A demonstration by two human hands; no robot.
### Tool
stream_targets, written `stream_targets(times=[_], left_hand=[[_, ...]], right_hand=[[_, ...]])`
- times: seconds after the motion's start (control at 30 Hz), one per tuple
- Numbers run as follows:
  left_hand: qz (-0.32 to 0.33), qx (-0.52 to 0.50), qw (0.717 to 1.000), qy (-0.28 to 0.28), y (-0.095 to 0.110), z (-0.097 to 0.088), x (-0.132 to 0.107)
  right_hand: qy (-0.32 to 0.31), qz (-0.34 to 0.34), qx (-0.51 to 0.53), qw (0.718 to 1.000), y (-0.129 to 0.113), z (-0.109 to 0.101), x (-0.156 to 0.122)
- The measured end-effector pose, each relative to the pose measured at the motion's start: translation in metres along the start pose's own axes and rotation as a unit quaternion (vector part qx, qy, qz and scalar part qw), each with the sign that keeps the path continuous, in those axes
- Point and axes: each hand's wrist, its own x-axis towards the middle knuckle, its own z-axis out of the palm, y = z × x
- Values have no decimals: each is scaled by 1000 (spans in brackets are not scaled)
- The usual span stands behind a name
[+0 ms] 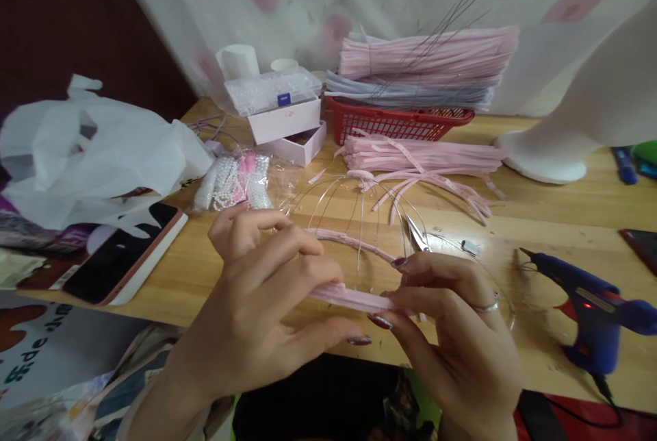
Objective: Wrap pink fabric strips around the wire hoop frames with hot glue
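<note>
A dome-shaped wire frame point(361, 222) stands between my hands, its bottom ring wrapped in pink fuzzy strip. The near side of that pink ring point(354, 298) faces me. My left hand point(267, 297) has its curled fingers over the ring's left part, with the thumb below and a little apart from it. My right hand point(446, 324) pinches the ring's right part between thumb and fingertips; the pinched spot is partly hidden. Just beyond the right fingers lie scissors point(418, 234), partly seen through the wires.
A blue glue gun point(585, 311) with a lit red light stands at right. Pink strips point(421, 155) lie before a red basket point(400, 122). Bagged pearl beads point(239, 181), a phone point(120, 256) and a white plastic bag point(97, 146) are left; a white mannequin stand point(544, 157) is back right.
</note>
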Motion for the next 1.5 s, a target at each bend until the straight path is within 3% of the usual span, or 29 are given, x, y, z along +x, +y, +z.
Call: stream_targets(times=[0.13, 0.33, 0.67, 0.97, 1.17, 1.33, 1.5], left_hand=[[10, 4, 1000, 17, 1, 0, 1], [39, 27, 998, -37, 3, -3, 2], [-5, 41, 999, -24, 3, 0, -3], [-8, 60, 998, 13, -4, 4, -2], [-10, 107, 990, 91, -7, -3, -5], [-15, 101, 994, 39, -10, -5, -6], [-2, 103, 994, 43, -10, -2, -8]], right_hand=[[0, -6, 5, 1000, -1, 0, 1], [-7, -12, 5, 1000, -2, 2, 2], [-9, -6, -15, 1000, -1, -1, -1], [-2, -9, -14, 1000, 1, 0, 3], [-4, -15, -13, 1000, 3, -1, 3], [-7, -31, -21, 999, 5, -1, 5], [-5, -44, -28, 999, 6, -1, 3]])
